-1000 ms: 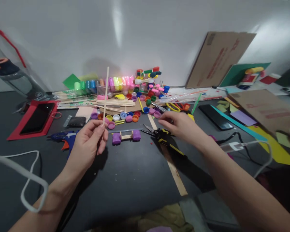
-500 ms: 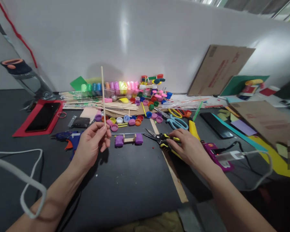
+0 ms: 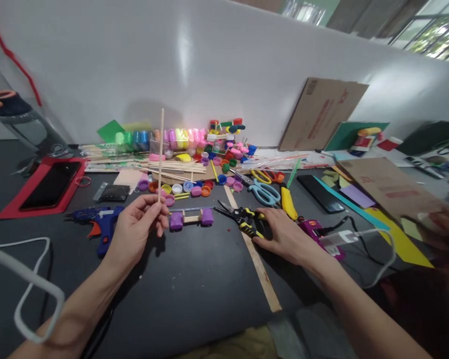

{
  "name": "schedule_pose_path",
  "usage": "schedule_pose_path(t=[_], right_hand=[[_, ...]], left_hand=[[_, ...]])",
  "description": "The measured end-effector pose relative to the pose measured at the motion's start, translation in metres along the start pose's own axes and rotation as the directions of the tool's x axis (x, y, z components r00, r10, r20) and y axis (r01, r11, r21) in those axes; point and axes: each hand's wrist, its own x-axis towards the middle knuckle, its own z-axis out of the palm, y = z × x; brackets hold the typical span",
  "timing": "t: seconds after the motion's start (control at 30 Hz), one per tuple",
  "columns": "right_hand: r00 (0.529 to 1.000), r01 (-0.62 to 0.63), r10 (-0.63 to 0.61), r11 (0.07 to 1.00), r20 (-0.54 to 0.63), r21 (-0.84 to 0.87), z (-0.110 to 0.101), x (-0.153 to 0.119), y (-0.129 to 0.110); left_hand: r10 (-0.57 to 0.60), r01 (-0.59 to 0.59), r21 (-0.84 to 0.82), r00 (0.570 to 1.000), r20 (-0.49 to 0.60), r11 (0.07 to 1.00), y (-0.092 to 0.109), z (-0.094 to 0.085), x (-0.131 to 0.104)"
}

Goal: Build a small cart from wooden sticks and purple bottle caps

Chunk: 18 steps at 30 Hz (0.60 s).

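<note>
Head view. We take the purple-ended piece on the worktop as landmark; it appears already assembled, short sticks spanning two purple blocks. Left of it, the grip of the left hand is pinched on a pale stick, upright, longer than those sticks and not joined to the piece. Right of it lie the pliers, blades apart; the right hand rests at their handles, though we cannot tell whether its grip has closed. Behind it, loose sticks remain unassembled, by our reading.
</note>
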Motion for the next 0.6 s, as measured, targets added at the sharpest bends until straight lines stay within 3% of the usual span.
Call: schedule_pose_path(t=[0.2,0.6], right_hand=[[1.000,-0.011,0.012,1.000,0.007,-0.021,0.004,0.002,0.003],[0.999,0.038,-0.038,0.998,0.007,-0.041,0.007,0.001,0.007]], left_hand=[[0.007,-0.008,-0.029,0.999,-0.050,1.000,0.003,-0.003,0.002],[-0.035,0.033,-0.041,0.998,-0.046,0.999,0.002,-0.004,0.006]])
